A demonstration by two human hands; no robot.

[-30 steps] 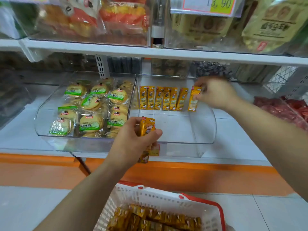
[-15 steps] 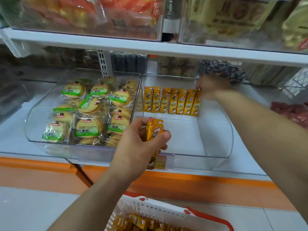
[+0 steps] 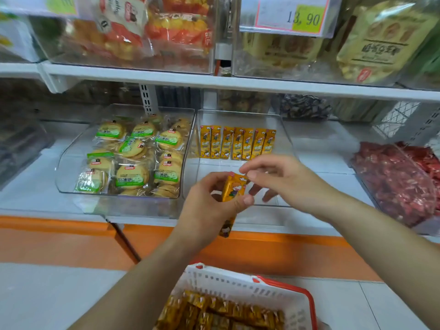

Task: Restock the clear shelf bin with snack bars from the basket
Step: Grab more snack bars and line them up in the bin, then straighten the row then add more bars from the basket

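Note:
A clear shelf bin (image 3: 284,129) holds a row of several yellow snack bars (image 3: 238,144) standing along its back. In front of the bin my left hand (image 3: 209,210) grips a small bundle of yellow snack bars (image 3: 234,189), upright. My right hand (image 3: 278,177) is just right of the bundle, thumb and forefinger pinching at the top corner of a bar, the other fingers spread. Below, a white basket with red handles (image 3: 238,282) holds many more bars (image 3: 221,313).
Left of the target bin stands a clear bin of green-labelled cookies (image 3: 133,156). A bin of red-wrapped snacks (image 3: 400,182) is at the right. An upper shelf (image 3: 214,82) with snack bins and a price tag overhangs. An orange shelf base runs below.
My right hand let go of the bar it set at the right end of the row and came back to the bundle in my left hand. The row has one more bar.

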